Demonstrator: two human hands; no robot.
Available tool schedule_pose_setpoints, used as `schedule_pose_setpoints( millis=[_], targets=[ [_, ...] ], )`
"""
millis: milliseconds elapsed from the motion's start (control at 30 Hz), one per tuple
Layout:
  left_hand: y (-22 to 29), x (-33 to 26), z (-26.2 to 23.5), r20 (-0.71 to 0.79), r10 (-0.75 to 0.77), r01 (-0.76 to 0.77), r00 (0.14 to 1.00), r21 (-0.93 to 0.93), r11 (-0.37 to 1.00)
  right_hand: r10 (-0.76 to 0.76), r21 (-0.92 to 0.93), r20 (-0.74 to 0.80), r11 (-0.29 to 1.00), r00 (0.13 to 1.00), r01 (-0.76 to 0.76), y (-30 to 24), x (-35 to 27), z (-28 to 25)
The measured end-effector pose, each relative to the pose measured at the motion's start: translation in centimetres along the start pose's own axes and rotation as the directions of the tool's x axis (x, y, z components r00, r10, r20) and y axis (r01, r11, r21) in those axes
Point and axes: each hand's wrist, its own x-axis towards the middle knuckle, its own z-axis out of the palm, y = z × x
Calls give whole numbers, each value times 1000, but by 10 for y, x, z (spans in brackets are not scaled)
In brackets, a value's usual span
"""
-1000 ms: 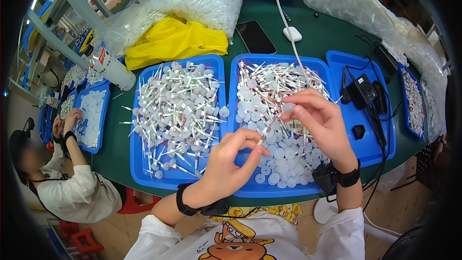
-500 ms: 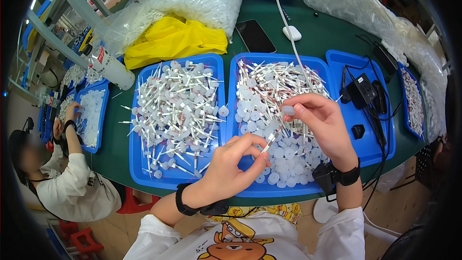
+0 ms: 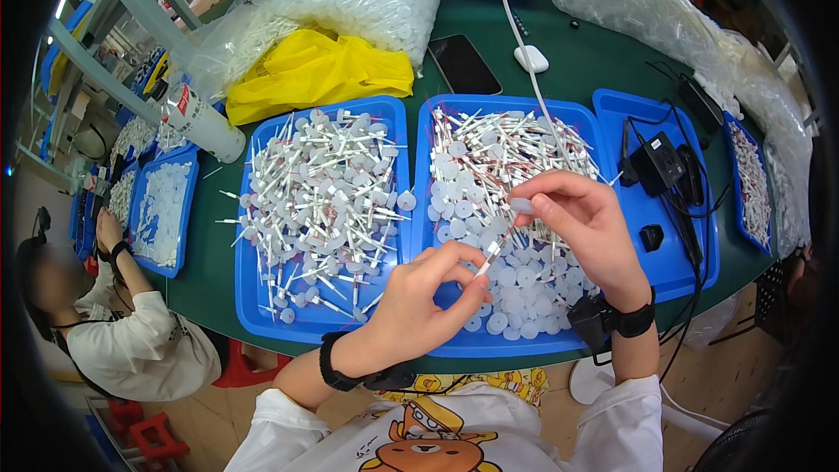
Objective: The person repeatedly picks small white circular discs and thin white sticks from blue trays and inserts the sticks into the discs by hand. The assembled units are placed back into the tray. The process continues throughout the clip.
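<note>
My left hand pinches a thin white stick-like piece with a fine reddish wire at its upper end. Between the thumb and fingers of my right hand is a small translucent white disc, close to that wire. Whether the wire passes through the disc is too small to tell. Both hands are above a blue tray with loose discs at its near side and loose white wired sticks at its far side. The blue tray to the left holds sticks with discs on them.
A third blue tray on the right holds black adapters and cables. Behind the trays lie a yellow bag, a phone, a white case and plastic sacks. A white cable hangs down over the middle tray. Another person sits at left.
The disc in my right hand has shifted very slightly left and down. My left hand stays in place. At left, the other person's hands have come together lower down.
</note>
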Motion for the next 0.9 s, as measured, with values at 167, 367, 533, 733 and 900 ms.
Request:
schedule_pose_setpoints(
  millis=[167, 367, 533, 733, 900],
  targets=[
    [1, 1, -1, 1, -1, 1, 1000, 20, 1000, -10, -15, 3, 1000, 1000, 10, -1, -1, 1],
    [2, 0, -1, 6, -10, 10, 1000, 25, 1000, 1, 26, -2, 1000, 1000, -1, 0, -1, 2],
    [1, 1, 0, 3, 5, -5, 1000, 25, 1000, -29, 52, -22, 998, 999, 30, 3, 0, 2],
    [2, 1, -1, 0, 7, -7, 1000, 42, 999, 3, 69, -13, 998, 1000, -2, 2, -1, 2],
    [0, 1, 0, -7, 4, -3, 1000, 40, 999, 1, 45, -2, 999, 1000, -1, 1, -2, 3]
  ],
)
